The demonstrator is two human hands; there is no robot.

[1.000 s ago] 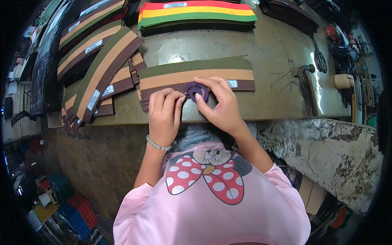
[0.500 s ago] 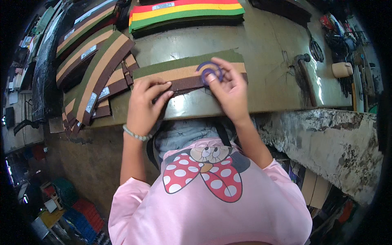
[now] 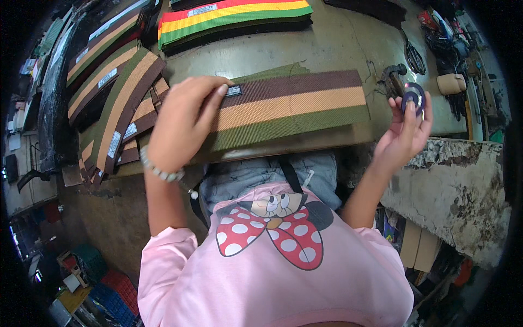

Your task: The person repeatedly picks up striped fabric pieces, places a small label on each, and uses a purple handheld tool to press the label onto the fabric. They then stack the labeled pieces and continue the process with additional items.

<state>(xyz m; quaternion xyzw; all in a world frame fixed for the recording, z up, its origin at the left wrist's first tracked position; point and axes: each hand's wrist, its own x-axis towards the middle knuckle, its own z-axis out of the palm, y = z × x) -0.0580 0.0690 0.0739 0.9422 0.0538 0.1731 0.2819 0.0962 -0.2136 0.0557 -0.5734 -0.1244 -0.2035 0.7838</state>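
Striped strap (image 3: 294, 103) mid-frame: likely light, bendy, non-slip, best taken by its edge, where left hand (image 3: 182, 120) pinches; right hand (image 3: 402, 136) grips purple ring (image 3: 419, 103).

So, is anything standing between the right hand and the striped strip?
Nothing visible stands between the right hand, holding a purple ring, and the right end of the striped strip. The left hand holds the other end.
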